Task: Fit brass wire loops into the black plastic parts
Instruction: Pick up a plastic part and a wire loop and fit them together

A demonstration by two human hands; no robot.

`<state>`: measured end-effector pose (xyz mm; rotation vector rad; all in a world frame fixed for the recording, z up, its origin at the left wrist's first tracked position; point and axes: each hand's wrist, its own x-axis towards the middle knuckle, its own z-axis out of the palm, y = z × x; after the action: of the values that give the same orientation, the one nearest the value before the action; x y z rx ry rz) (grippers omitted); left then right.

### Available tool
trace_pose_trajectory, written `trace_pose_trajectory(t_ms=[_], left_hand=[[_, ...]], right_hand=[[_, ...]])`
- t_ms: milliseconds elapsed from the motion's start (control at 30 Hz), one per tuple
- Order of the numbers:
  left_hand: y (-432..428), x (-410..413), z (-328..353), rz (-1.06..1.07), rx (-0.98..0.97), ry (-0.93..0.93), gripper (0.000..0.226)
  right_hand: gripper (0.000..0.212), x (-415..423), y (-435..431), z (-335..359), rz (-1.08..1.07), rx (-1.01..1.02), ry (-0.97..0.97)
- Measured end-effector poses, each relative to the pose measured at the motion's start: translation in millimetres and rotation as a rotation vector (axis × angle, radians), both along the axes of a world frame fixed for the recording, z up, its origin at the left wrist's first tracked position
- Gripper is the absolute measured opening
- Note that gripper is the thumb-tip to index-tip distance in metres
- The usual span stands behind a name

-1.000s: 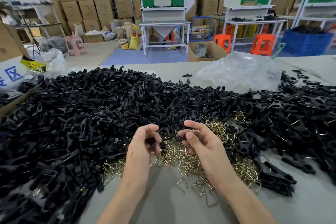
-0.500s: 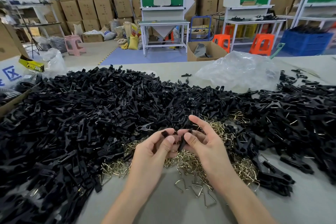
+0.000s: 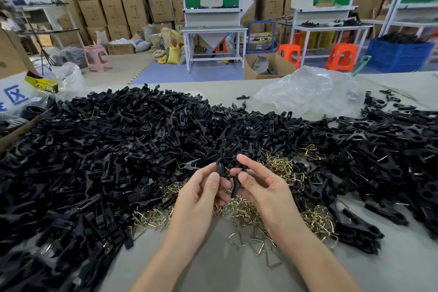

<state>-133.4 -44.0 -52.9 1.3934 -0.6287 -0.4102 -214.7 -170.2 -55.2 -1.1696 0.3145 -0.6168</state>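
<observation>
I judge the work far from done. The big heap of loose black plastic parts (image 3: 118,149) awaits loops; the right-side pile of black parts glinting with wire (image 3: 391,149) looks fitted. The left hand (image 3: 199,194) pinches one small black plastic piece (image 3: 220,168) and the right hand (image 3: 267,187) pinches another black piece (image 3: 235,187), both above the heap of brass wire loops (image 3: 279,168). The only legible writing is a blue "区" on the white sign (image 3: 16,96).

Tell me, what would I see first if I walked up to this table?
A huge heap of black plastic parts covers the table from left to right. In the middle glitters a pile of brass wire loops. Above it, the left hand pinches a black piece and the right hand pinches a second black piece.
</observation>
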Motion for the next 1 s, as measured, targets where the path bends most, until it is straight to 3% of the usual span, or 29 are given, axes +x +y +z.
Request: trace_pose_trajectory(t_ms=[267,633,1000], left_hand=[[-0.1,-5.7,1.2,0.050,0.078,-0.087,0.016],[1.4,-4.1,5.2,0.077,0.015,-0.073,0.013],[3.8,-8.5,6.6,0.056,0.108,-0.219,0.015]], right_hand=[[0.029,-1.3,0.6,4.3,0.006,-0.003,0.011],[0.031,-2.2,1.7,4.9,0.008,-0.053,0.042],[0.035,-4.4,0.5,4.3,0.006,-0.081,0.066]])
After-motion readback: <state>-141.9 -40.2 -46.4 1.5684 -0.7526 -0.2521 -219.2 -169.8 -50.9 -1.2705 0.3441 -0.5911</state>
